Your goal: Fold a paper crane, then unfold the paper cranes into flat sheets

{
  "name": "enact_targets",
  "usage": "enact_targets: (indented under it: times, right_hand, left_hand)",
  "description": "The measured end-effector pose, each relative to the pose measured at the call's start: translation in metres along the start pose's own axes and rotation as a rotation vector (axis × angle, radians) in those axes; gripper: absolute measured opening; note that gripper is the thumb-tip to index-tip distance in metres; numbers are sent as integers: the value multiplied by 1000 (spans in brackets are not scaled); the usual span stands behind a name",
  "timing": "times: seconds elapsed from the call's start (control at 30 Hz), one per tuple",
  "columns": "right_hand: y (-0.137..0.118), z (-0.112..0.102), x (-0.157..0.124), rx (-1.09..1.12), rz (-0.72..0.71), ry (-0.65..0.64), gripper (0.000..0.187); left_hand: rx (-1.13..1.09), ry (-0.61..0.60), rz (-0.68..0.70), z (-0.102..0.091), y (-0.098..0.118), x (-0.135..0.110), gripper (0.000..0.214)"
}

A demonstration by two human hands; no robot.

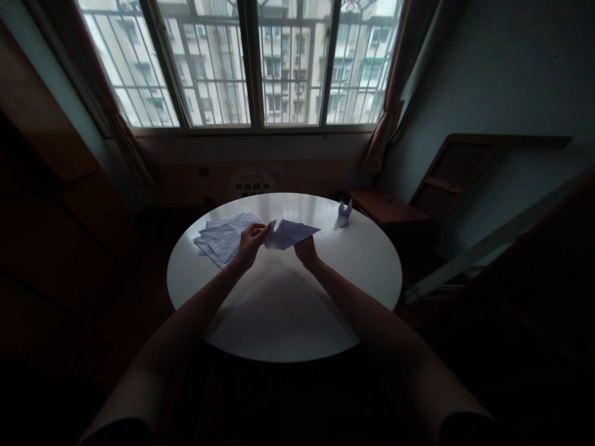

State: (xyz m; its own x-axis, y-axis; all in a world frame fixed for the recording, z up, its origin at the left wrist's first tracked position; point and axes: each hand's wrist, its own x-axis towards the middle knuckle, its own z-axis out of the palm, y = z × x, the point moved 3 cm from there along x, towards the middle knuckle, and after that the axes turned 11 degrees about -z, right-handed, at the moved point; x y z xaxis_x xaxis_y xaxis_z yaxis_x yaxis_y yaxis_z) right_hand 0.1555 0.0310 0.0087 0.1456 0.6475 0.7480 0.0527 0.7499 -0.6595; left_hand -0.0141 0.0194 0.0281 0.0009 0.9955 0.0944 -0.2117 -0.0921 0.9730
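Above the middle of the round white table [283, 310], a folded piece of pale paper [290, 234] is held up between both hands. My left hand [252, 243] pinches its left end, where a small pointed flap stands up. From below and behind, my right hand [305, 249] grips the wider part, and most of its fingers are hidden by the paper. A sharp corner of the paper points to the right. To the left of my left hand lies a stack of creased paper sheets [220, 238]. A small folded paper figure [344, 214] with two upright points stands at the table's back right.
Behind the table is a wide barred window [253, 68] with curtains at its sides. A low wooden cabinet [388, 207] stands past the table's right rear edge. Further right, a wooden frame [458, 164] leans against the wall. The room is dim.
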Motion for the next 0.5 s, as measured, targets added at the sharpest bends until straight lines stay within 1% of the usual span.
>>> enact_targets:
  times: [0.13,0.23,0.37,0.5]
  right_hand:
    - [-1,-1,0,37,55,42,4]
    - [-1,-1,-3,88,121,50,2]
    - [-2,0,-5,140,194,51,5]
    - [-8,1,-4,162,237,69,6]
  left_hand:
    - [-86,-73,-112,0,-5,2,54]
    - [-118,-117,-179,-1,-10,4,54]
    - [-147,-199,-201,4,-10,4,51]
    - [-183,-224,-219,7,-5,-1,45]
